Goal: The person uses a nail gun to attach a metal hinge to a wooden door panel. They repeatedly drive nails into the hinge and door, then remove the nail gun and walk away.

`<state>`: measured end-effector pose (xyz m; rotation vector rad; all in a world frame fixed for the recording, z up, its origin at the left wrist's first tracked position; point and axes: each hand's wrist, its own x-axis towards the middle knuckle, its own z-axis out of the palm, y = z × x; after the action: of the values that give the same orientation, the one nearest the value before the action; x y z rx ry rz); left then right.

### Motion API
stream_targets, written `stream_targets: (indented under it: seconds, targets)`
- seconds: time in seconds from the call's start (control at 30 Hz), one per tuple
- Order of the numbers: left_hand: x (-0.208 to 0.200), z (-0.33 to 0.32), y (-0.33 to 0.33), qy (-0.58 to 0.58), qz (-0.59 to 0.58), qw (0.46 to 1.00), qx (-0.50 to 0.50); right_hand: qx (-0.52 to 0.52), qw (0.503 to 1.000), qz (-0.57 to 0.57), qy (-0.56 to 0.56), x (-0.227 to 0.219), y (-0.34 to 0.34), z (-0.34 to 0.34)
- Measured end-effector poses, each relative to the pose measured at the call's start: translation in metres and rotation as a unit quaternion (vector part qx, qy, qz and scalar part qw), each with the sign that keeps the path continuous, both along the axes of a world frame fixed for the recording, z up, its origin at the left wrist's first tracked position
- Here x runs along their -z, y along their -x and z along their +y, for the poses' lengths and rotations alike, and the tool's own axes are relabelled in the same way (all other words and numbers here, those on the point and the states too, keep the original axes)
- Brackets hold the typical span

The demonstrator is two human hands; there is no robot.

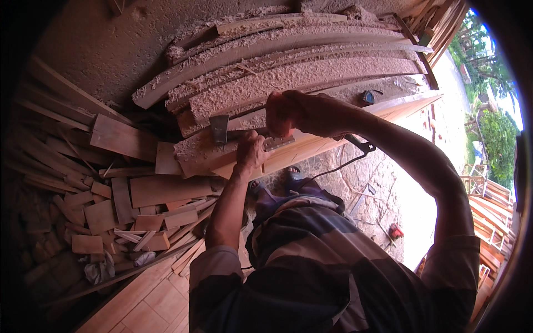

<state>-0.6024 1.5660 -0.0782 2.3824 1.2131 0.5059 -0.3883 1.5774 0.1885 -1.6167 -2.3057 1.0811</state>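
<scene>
Bent over a long timber plank (327, 145), I have both hands close together near its left part. My left hand (251, 151) is closed at the plank's upper edge. Its fingers curl at the end of a small flat strip with dark holes (278, 144), which looks like a hinge. Just to the right and higher, my right hand (284, 114) makes a fist; anything inside it is hidden. Left of both hands, a wedge-shaped metal blade (219, 129), like a hatchet head, stands out against the wood. A dark bar runs from it toward my hands; its far end cannot be seen.
Curved beams (277, 41) covered with shavings lie stacked beyond the plank. Offcuts (166, 190) pile up at the left. A blue-and-black object (367, 97) sits on the wood at right. A dark tool with a cord (363, 146) hangs by the plank; a red object (395, 231) lies on the floor.
</scene>
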Motion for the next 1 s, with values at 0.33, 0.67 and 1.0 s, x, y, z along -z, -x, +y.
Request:
stream_targets:
  seconds: [0.33,0.67,1.0]
  targets:
    - [0.000,-0.003,-0.001,0.020,-0.006,1.000,-0.004,0.044,0.993,-0.041,0.106,-0.013,0.008,-0.001]
    - [0.003,-0.002,-0.001,-0.006,0.004,1.000,-0.007,0.011,0.993,-0.060,0.101,-0.015,0.009,0.013]
    - [0.000,-0.003,0.001,0.006,0.004,1.000,-0.013,0.028,0.990,-0.095,0.097,-0.043,0.025,0.021]
